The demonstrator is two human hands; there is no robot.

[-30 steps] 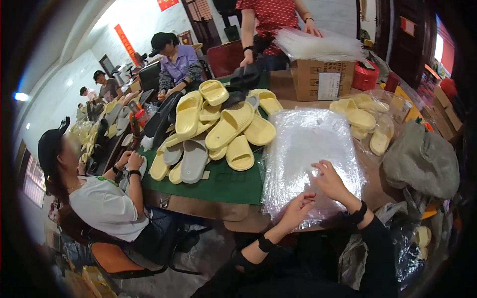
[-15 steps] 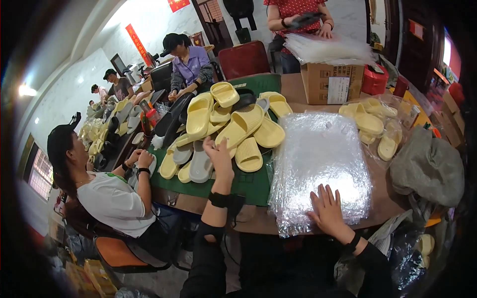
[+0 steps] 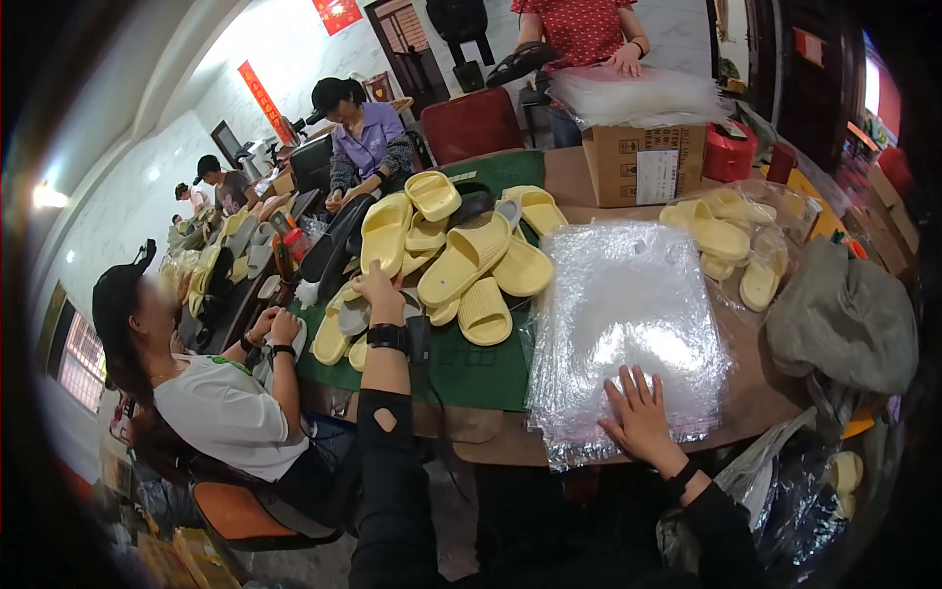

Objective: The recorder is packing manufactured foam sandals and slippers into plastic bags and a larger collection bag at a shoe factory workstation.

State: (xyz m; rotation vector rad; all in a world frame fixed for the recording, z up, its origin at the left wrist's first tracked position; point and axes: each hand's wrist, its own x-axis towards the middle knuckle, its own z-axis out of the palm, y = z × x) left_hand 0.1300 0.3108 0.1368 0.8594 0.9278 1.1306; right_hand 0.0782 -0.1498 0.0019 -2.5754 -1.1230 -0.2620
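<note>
On the green mat lies a heap of pale yellow, grey and black slide slippers. My left hand [image 3: 381, 294] reaches into its near left side, fingers closed at the near end of a yellow slipper [image 3: 387, 236]; part of the grip is hidden. The hand and wrist cover much of a grey slipper [image 3: 353, 316]. Nearer the middle are a ribbed yellow slipper [image 3: 463, 260] and another yellow slipper [image 3: 485, 312]. My right hand [image 3: 638, 417] rests flat, fingers spread, on the near part of a stack of clear plastic bags [image 3: 628, 294].
Bagged yellow slippers [image 3: 721, 236] and a grey-green sack [image 3: 839, 319] lie at right. A cardboard box [image 3: 643, 162] topped with plastic bags stands at the far side, a person in red behind it. A person in a white shirt [image 3: 231, 402] sits close at left.
My left hand has moved left from above the grey slippers to the near end of a yellow slipper, and its fingers have closed. My right hand stays on the bags, shifted slightly.
</note>
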